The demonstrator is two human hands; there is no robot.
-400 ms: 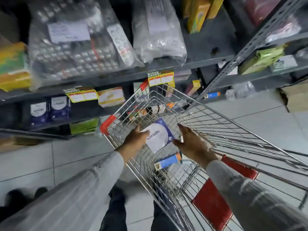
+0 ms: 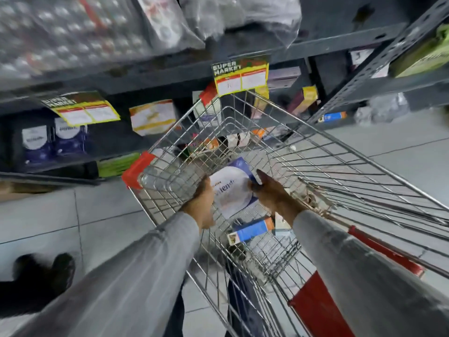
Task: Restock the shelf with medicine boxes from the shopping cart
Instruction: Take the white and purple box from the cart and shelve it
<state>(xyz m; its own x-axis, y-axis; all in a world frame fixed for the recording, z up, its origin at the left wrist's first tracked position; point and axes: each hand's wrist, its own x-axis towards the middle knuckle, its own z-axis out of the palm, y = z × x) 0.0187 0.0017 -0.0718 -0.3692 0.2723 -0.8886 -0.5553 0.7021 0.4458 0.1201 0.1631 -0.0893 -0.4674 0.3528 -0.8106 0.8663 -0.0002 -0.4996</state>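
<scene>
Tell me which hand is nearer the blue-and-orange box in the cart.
Right. The right hand sits just above the box; the left hand is farther, up and to its left.

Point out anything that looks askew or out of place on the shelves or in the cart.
One shelf label on the left hangs crooked, tilted against the shelf edge. In the cart, loose boxes lie at mixed angles, including a blue and orange box. Nothing looks spilled.

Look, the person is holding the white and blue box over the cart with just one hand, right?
Not quite. The head view shows both hands on the white and blue box: the left hand grips its left edge and the right hand grips its right edge. The rest is right: the box is held over the cart.
</scene>
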